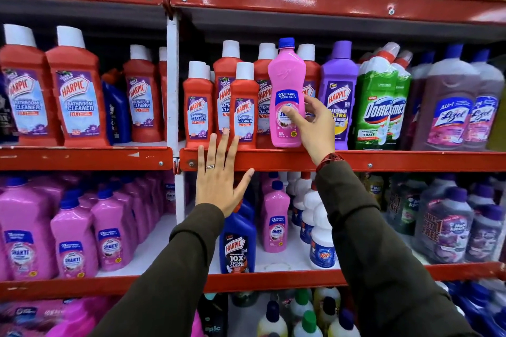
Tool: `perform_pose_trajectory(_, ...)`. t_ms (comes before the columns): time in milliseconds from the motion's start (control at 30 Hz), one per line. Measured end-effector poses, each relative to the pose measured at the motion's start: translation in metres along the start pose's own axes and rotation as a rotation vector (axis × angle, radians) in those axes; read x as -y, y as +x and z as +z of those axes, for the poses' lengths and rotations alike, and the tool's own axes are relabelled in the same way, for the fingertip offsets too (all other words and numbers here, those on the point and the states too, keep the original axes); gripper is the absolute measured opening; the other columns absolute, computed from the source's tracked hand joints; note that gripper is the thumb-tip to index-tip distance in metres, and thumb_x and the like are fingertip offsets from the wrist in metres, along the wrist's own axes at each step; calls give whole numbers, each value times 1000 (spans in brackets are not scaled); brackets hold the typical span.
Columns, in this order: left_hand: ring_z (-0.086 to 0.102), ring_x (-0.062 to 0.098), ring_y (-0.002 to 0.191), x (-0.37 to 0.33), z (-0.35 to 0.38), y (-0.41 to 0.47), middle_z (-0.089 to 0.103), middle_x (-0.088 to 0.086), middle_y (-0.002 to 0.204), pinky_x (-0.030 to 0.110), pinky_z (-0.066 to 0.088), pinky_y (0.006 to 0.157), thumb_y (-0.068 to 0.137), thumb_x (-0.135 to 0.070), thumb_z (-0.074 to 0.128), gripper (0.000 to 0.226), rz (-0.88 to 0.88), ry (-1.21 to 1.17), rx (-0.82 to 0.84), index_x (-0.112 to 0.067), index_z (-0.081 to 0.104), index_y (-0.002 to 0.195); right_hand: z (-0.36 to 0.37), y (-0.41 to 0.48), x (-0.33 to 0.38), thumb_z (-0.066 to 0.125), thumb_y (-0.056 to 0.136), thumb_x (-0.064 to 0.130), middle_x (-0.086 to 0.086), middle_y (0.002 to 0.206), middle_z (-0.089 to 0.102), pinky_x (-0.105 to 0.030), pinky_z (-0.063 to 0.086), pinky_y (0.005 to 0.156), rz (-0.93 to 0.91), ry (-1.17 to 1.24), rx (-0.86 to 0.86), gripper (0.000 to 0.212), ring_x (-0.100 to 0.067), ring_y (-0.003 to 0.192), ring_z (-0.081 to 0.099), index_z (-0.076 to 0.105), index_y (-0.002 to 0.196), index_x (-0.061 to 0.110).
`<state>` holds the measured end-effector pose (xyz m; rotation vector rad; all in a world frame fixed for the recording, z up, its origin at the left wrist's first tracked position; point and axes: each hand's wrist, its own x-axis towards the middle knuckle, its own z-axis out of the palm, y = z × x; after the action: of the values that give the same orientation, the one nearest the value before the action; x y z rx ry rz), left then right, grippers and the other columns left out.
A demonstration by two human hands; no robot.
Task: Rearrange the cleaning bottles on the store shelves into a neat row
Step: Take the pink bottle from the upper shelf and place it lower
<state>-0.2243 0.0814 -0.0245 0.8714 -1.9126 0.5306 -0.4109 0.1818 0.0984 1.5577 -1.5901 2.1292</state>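
Observation:
A pink Shakti bottle (286,82) with a blue cap stands upright at the front edge of the middle red shelf (383,160), among red Harpic bathroom cleaner bottles (243,107). My right hand (315,123) grips its lower right side, thumb across the label. My left hand (221,175) is held flat with fingers spread in front of the shelf edge, below the small red Harpic bottles, holding nothing. A purple Harpic bottle (339,93) stands just right of the pink one.
Green Domex bottles (379,107) and purple Lizol jugs (451,115) fill the right of the shelf. Larger red Harpic bottles (76,90) stand in the left bay. Below are pink Shakti bottles (74,238), a blue Harpic bottle (237,243) and white bottles (320,238).

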Motion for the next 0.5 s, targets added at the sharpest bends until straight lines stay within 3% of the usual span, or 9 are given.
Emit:
perform_pose_trajectory(167, -3, 28, 160, -1, -3, 1, 5, 8, 173, 52, -1, 128, 99, -67, 27, 83, 9, -23, 0, -17, 9, 164, -12, -6, 3, 78, 83, 48, 1, 119, 73, -33, 61, 87, -8, 16, 10, 59, -10, 107, 71, 64, 131, 18)
perform_pose_trajectory(333, -8, 23, 159, 0, -9, -13, -1, 4, 173, 48, -6, 129, 100, -66, 27, 84, -6, -183, -15, -17, 5, 164, -28, -26, 5, 78, 87, 35, -2, 118, 73, -16, 58, 75, -27, 78, -6, 52, -6, 103, 70, 64, 131, 12)
perform_pose_trajectory(500, -7, 22, 160, 2, -6, -46, 3, 5, 173, 43, -11, 128, 99, -64, 31, 84, -31, -263, -36, -13, 10, 163, -39, -59, -3, 79, 86, 29, -6, 120, 74, -32, 61, 88, 22, 134, 34, 49, -18, 111, 71, 66, 129, 11)
